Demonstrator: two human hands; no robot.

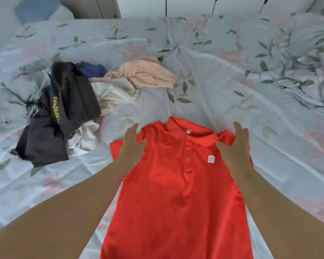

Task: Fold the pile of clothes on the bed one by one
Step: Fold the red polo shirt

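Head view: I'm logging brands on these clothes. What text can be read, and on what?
"MINI": top line of the white patch on the red polo; the second line is blurred.
"BLACK": part of the yellow print on the black garment; the rest is unreadable.
No other text shows.

Lit brightly and evenly by soft, cool light; casts only faint shadows on the bed (223,86). Bows strongly toward the edges. Blurs at the top corners, slightly washed out.
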